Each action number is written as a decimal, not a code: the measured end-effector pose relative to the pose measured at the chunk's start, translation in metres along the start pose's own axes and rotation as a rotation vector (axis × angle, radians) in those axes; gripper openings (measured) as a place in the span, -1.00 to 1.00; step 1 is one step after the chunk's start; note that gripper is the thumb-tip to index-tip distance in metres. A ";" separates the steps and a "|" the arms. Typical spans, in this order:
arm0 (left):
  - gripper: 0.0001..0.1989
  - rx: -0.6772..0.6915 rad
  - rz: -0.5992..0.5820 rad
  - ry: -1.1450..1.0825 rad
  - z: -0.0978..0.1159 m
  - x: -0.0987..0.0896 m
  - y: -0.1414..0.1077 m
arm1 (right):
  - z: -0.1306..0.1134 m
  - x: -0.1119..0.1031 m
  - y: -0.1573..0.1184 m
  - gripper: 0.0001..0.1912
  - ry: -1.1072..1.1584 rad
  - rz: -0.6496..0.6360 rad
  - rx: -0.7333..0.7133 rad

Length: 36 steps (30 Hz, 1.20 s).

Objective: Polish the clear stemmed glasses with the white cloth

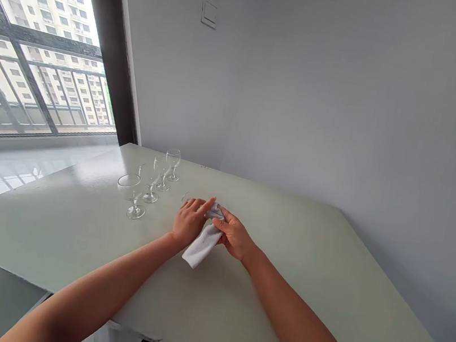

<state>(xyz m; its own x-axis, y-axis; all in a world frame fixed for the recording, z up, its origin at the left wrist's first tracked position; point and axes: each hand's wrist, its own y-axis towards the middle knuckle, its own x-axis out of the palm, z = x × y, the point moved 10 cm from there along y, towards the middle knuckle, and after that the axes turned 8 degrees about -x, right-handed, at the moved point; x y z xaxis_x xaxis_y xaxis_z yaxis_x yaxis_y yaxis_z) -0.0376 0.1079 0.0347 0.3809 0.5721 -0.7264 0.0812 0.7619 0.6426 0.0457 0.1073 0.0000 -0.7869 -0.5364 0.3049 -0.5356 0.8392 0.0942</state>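
In front of me, above the table, my left hand (191, 221) is closed around a wine glass (186, 195). Only a bit of its transparent edge shows past the fingers; most of it is hidden. My right hand (237, 236) pinches a white cloth (202, 245) between thumb and fingers. The upper part of the cloth is bunched against the glass, between both hands, and its loose end hangs down toward me. To the left of my left hand, several stemmed glasses stand upright in a slanting row, the nearest glass (135, 212) and the farthest glass (173, 158) among them.
The pale green table (299, 296) reaches back to the grey wall (329, 94). A wall switch (210, 13) is above its far side. On the left is a large window (45, 75) with a railing outside. The table's front edge runs below my forearms.
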 end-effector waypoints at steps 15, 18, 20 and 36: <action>-0.51 0.048 -0.135 -0.022 0.002 -0.010 0.011 | -0.027 -0.009 -0.002 -0.71 -0.243 0.067 -0.122; -0.46 0.011 -0.514 -0.299 -0.001 0.015 0.007 | -0.039 -0.006 -0.007 -0.73 -0.568 -0.093 -0.119; -0.50 0.037 -0.774 -0.460 0.008 0.026 -0.005 | -0.038 -0.004 -0.010 -0.74 -0.614 -0.210 -0.060; -0.50 0.009 -0.720 -0.396 0.001 0.018 0.001 | -0.044 -0.011 -0.013 -0.68 -0.525 -0.187 -0.026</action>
<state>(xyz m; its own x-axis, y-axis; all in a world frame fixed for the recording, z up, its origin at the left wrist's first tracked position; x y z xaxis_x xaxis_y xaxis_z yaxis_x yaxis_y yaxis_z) -0.0297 0.1185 0.0220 0.5294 -0.2064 -0.8228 0.4363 0.8981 0.0554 0.0748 0.1058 0.0367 -0.7300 -0.6429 -0.2319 -0.6780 0.7241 0.1269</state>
